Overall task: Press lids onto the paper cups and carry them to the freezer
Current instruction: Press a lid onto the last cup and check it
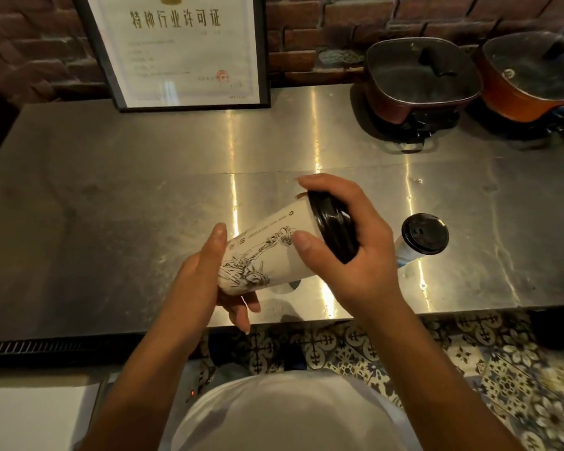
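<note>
Tilted above the steel tabletop (pixel 111 190), the paper cup (pixel 267 252) is gripped at its base by the left hand (pixel 205 281) while the right hand (pixel 349 242) clamps its black lid (pixel 331 229); light, thin-walled, probably crushable, so hold near the stiffer rim.

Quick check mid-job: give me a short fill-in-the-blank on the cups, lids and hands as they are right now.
1. The right hand presses a ____ lid onto the held cup.
2. The left hand grips that cup at its ____ end.
3. The second cup, standing on the counter, is on the held cup's ____ side.
4. The second cup's lid is already ____.

Missing words: black; bottom; right; on
</note>
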{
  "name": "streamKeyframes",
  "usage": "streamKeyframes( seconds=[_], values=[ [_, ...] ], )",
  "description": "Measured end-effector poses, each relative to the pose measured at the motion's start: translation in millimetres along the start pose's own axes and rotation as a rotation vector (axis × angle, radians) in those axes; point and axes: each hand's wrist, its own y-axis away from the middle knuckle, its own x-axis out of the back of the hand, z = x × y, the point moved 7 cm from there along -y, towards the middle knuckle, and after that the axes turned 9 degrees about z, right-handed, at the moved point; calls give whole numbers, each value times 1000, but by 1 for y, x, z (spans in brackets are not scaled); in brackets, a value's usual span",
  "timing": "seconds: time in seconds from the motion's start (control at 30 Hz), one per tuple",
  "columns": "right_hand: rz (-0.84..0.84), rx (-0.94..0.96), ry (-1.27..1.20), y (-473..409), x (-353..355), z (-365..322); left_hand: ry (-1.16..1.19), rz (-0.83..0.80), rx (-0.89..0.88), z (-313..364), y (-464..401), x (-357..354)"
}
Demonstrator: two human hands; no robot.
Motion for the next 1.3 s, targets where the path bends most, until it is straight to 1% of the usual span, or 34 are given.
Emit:
streamKeyframes(
  seconds=[0.07, 0.1, 0.17, 0.23, 0.27, 0.3, 0.33, 0.37, 0.43, 0.47, 0.5, 0.53, 0.6, 0.67, 0.77, 0.8, 0.83, 0.87, 0.9, 0.97, 1.07, 1.13, 1.2, 1.23, 1.3],
  values=[
    [56, -196, -87, -1, 4, 11, 48, 1, -59, 2, 0, 4],
    [101, -306, -137, 0, 6, 17, 80, 8, -116, 3, 0, 6],
    [165, -545, -251, 1, 9, 32, 68, 15, -274, 5, 1, 10],
    [155, -754, -326, 3, 7, 47, 39, 43, -385, 9, 2, 13],
    [145, -799, -329, 5, 5, 50, 45, 65, -393, 8, 2, 14],
    [145, -781, -310, 6, 3, 49, 57, 94, -373, 6, 1, 15],
    [153, -692, -274, 6, 2, 43, 79, 120, -322, 4, -1, 16],
    [159, -534, -212, 5, 3, 33, 102, 126, -238, 0, -2, 15],
    [109, -165, -41, 3, 1, 10, 140, 49, -53, -11, -6, 9],
    [62, -29, 31, 5, -2, 4, 143, -8, 29, -17, -6, 8],
    [22, 42, 75, 6, -6, 1, 134, -54, 86, -20, -6, 8],
    [-4, 55, 90, 6, -8, 2, 112, -84, 111, -23, -5, 10],
    [-19, -45, 49, 6, -10, 11, 79, -86, 90, -24, -5, 15],
    [12, -239, -34, 7, -11, 24, 108, -25, -34, -22, -6, 25],
    [102, -598, -217, 12, -12, 45, 160, 13, -243, -7, -4, 35],
    [117, -698, -273, 13, -13, 50, 152, 23, -284, -3, -4, 35],
    [126, -751, -296, 14, -14, 52, 154, 35, -302, 0, -3, 34],
    [130, -743, -289, 12, -15, 51, 160, 72, -303, 2, -3, 34],
    [132, -674, -258, 9, -15, 47, 187, 108, -275, 1, -4, 34],
    [121, -430, -135, 2, -17, 31, 242, 138, -176, -11, -6, 31],
    [10, -103, 84, -5, -25, 16, 400, 63, 15, -37, -9, 22],
    [-98, 56, 179, -6, -34, 13, 506, -10, 140, -56, -9, 16],
    [-218, 71, 195, -5, -47, 15, 577, -45, 235, -73, -9, 16],
    [-267, 26, 165, -4, -53, 18, 602, -33, 263, -80, -11, 18],
    [-291, -195, 27, -3, -61, 31, 644, 24, 262, -88, -16, 29]
  ],
)
